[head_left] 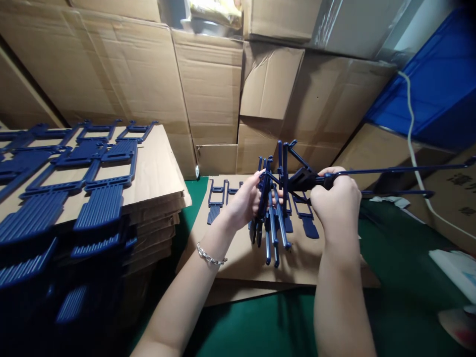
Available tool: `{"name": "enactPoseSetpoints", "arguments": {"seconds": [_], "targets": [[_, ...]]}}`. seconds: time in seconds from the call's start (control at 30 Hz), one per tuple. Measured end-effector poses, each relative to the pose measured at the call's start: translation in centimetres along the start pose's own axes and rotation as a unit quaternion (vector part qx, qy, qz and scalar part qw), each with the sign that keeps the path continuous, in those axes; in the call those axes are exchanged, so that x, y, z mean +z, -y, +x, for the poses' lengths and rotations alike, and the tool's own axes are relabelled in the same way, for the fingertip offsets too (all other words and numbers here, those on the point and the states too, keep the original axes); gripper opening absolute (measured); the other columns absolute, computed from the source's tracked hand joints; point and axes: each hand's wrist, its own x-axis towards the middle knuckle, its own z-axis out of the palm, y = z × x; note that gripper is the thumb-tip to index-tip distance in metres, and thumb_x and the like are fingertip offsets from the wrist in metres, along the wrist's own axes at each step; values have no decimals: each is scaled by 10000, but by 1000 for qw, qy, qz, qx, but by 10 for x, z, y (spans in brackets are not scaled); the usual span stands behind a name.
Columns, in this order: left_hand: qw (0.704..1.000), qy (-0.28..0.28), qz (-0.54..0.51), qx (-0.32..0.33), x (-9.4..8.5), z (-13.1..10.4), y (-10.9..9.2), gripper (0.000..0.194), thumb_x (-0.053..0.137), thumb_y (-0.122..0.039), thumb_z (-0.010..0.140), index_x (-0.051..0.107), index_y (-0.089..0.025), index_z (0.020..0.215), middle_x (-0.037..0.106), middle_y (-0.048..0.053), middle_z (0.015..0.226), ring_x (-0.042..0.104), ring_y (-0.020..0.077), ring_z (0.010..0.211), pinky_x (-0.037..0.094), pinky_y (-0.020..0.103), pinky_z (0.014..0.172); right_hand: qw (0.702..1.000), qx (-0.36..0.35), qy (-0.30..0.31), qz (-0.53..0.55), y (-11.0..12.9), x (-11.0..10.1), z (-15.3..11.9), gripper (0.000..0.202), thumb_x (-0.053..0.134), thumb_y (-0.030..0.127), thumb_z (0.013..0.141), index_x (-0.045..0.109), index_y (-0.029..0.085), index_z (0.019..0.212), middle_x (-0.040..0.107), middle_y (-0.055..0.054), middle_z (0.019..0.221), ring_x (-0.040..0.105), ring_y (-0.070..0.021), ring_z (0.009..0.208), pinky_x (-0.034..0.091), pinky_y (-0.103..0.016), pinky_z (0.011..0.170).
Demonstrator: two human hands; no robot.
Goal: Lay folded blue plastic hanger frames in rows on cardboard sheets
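Your left hand [243, 206]: grasping bundle [271, 213]. Your right hand [336, 198]: clenched around frame [303, 179]. Cardboard [238, 260]: laid frames [310, 227], seemingly part-done; bundle not yet down.

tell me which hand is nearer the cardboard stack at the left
Left. The left hand is right of the cardboard stack, holding blue parts; the right hand is farther right, past most of those parts.

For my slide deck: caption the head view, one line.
Left hand and right hand hold dark-blue parts over a cardboard sheet, near a layered cardboard stack.
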Motion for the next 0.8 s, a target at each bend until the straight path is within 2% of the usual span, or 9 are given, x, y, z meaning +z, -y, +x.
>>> {"name": "enactPoseSetpoints", "arguments": {"seconds": [0.13, 0.2, 0.3, 0.4, 0.53, 0.63, 0.8], "targets": [[998, 7, -11, 63, 5, -1, 2, 510, 505, -445, 766, 409, -251, 1228, 540, -32, 636, 408, 34, 396, 317, 136, 377, 1000, -4, -7, -26, -1, 12, -2, 299, 414, 148, 600, 510, 182, 881, 498, -90, 779, 450, -259, 855, 318, -415, 810], [997, -9, 2, 72, 7, -2, 3, 548, 565, -367, 740, 389, -241, 1244, 547, -34, 673, 407, 23, 409, 335, 134, 397, 999, -7, -16, -39, -2, 17, -2, 311, 417, 156, 609, 516, 171, 903, 512, -104, 795, 449, -273, 876, 314, -424, 810], [993, -51, 68, 80, 9, 1, 9, 745, 677, -213, 659, 308, -254, 1305, 595, 3, 861, 539, 69, 600, 458, 197, 594, 999, -27, -11, -46, -3, 23, -2, 297, 414, 162, 628, 551, 164, 891, 551, -117, 822, 450, -283, 899, 314, -423, 821], [985, -70, 124, 100, 7, 7, 17, 813, 697, -155, 632, 280, -243, 1324, 601, 30, 931, 580, 134, 763, 473, 288, 743, 997, -69, -1, -43, -3, 24, -3, 254, 418, 171, 649, 595, 163, 831, 587, -111, 852, 452, -274, 917, 326, -395, 844], [976, -91, 167, 108, 5, 10, 18, 731, 669, -119, 633, 344, -207, 1282, 600, 8, 790, 574, 135, 669, 475, 284, 670, 993, -96, -11, -61, -5, 23, -2, 231, 427, 178, 650, 613, 161, 786, 590, -104, 853, 464, -267, 905, 322, -398, 870], [977, -117, 146, 107, 6, 7, 8, 668, 651, -121, 645, 383, -203, 1251, 574, -14, 705, 555, 118, 598, 464, 248, 590, 994, -78, -4, -80, -10, 20, 3, 221, 424, 178, 649, 603, 163, 779, 579, -97, 828, 488, -262, 864, 292, -443, 890], [977, -165, 43, 126, 2, 3, -5, 731, 641, -148, 671, 288, -245, 1304, 555, -38, 679, 539, 80, 535, 449, 195, 526, 993, 1, 107, -39, -20, 8, 14, 138, 439, 197, 653, 555, 166, 724, 551, -79, 697, 514, -233, 727, 386, -361, 721]]}}
